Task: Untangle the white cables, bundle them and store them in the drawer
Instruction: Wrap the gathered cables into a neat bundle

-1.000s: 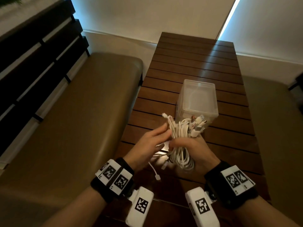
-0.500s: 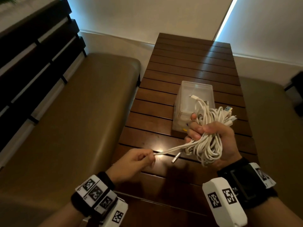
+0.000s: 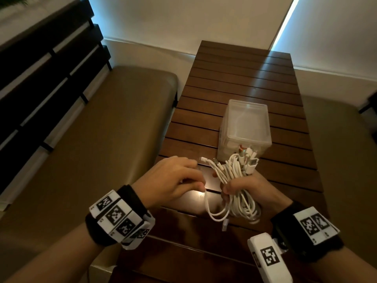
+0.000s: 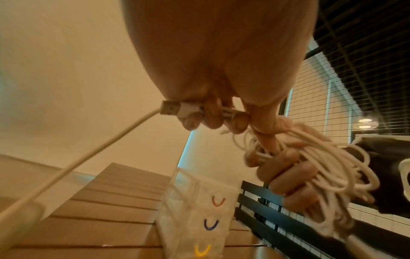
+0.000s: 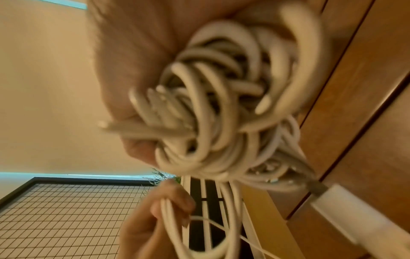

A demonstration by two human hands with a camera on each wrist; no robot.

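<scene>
My right hand [image 3: 231,188] grips a bundle of white cables [image 3: 232,174] upright over the near part of the wooden table [image 3: 234,82]. Plugs stick out of the top and loops [image 3: 234,209] hang below the fist. In the right wrist view the coils [image 5: 221,108] fill the frame, blurred. My left hand [image 3: 193,180] is close beside the bundle on its left, fingers curled. In the left wrist view its fingers [image 4: 208,117] pinch a USB plug [image 4: 175,110] and cable strands. A translucent plastic drawer unit [image 3: 244,127] stands just behind the bundle, with its coloured handles [image 4: 210,224] facing me.
Tan cushioned benches [image 3: 98,139] flank the slatted table on both sides. A dark slatted backrest [image 3: 40,68] runs along the left. A pale wall stands beyond the table's far end. Both wrists carry cameras with black-and-white markers.
Half a second ago my left hand held a strand pulled out to the left while the right held the bundle higher. Now the right hand is lower and the left is beside the bundle.
</scene>
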